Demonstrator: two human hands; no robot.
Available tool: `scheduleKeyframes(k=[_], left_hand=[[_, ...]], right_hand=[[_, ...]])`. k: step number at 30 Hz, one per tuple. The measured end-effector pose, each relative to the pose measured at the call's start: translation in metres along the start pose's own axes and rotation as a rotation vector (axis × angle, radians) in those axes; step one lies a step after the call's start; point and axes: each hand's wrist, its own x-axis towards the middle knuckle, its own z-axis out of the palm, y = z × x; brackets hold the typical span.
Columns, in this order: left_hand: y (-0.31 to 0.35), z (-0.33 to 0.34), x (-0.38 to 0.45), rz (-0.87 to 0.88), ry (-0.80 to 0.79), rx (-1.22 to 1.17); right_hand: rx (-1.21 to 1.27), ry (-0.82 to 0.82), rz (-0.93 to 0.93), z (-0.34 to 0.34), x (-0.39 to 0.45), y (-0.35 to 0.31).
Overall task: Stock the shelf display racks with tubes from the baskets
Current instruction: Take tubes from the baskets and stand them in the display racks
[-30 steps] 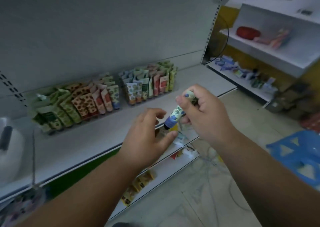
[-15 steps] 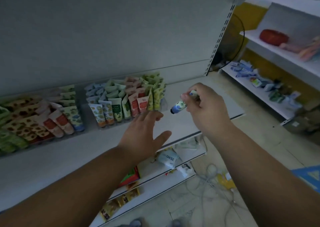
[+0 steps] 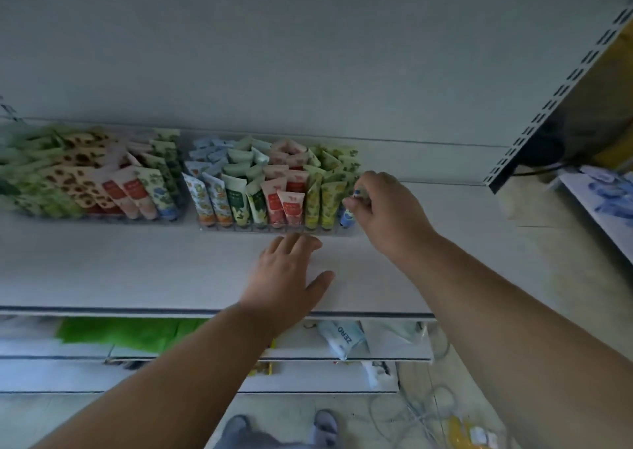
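The blue-capped tube (image 3: 347, 216) stands cap-down at the right end of the clear display rack (image 3: 274, 227), just beside the yellow-green tubes (image 3: 321, 205), and it looks to be going into the last front slot. The right hand (image 3: 383, 209) pinches its upper end between thumb and fingertips, so the tube is not yet let go. The left hand (image 3: 289, 274) lies flat and holds nothing, fingers straight on the bare shelf (image 3: 137, 270) in front of the rack, its fingertips close to the rack's front edge.

A second rack (image 3: 85, 181) of tubes sits to the left on the same shelf. Lower shelves hold a white packet (image 3: 342, 339) and something green (image 3: 130, 332).

By my reckoning the step in hand is seating this tube. The next move calls for pressing it down until it stands as the others do, then loosening the pinch without tipping its neighbours. No basket is in sight, so another tube will need a reach outside what I can see.
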Motion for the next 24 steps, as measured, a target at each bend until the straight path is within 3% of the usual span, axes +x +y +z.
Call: scheduleKeyframes(k=[7, 13, 18, 24], left_hand=[[0.003, 0.005, 0.002, -0.045, 0.008, 0.021], [0.006, -0.014, 0.000, -0.017, 0.032, 0.018], [-0.017, -0.065, -0.020, -0.036, 0.145, -0.008], [-0.098, -0.145, -0.050, -0.061, 0.247, 0.068]], right_hand=[[-0.072, -0.065, -0.034, 0.007, 0.007, 0.000], [-0.080, 0.220, -0.157, -0.006, -0.019, -0.015], [0.088, 0.257, -0.307, -0.007, -0.021, -0.076], [0.180, 0.259, -0.462, 0.025, 0.005, -0.185]])
